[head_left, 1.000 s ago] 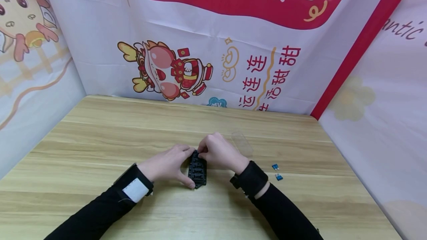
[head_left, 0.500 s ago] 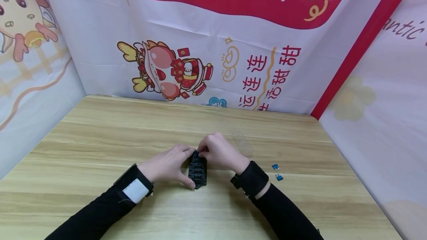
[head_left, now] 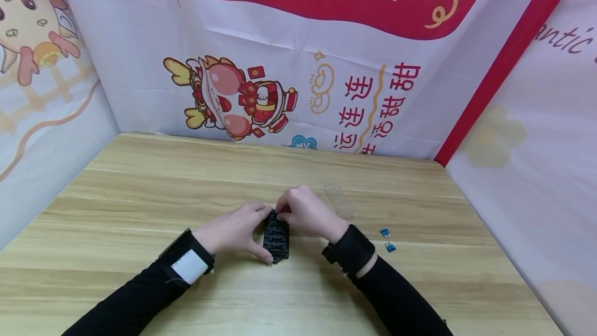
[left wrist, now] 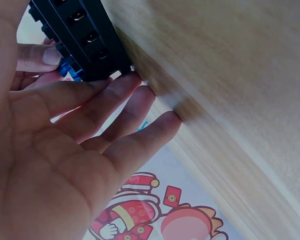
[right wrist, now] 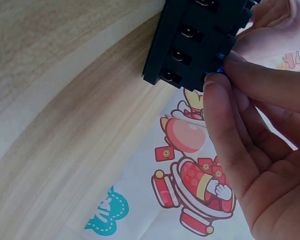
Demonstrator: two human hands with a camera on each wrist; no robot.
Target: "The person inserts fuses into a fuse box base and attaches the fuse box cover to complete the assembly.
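On the wooden table a black fuse box [head_left: 277,241] with rows of slots lies in front of the person. My left hand [head_left: 237,228] grips it from the left, thumb at the near end and fingertips around the far end. My right hand [head_left: 309,213] pinches a small blue blade fuse [left wrist: 65,68] between thumb and forefinger, right at the box's far end. Most of that fuse is hidden behind fingertips; only bits of blue show in both wrist views. In the right wrist view the box's side [right wrist: 187,47] shows several openings with metal contacts.
Two loose blue blade fuses, a farther fuse [head_left: 385,233] and a nearer fuse [head_left: 390,247], lie right of the right wrist. A clear plastic cover [head_left: 339,201] lies behind the right hand. Printed cloth walls [head_left: 280,30] enclose the table's back and sides.
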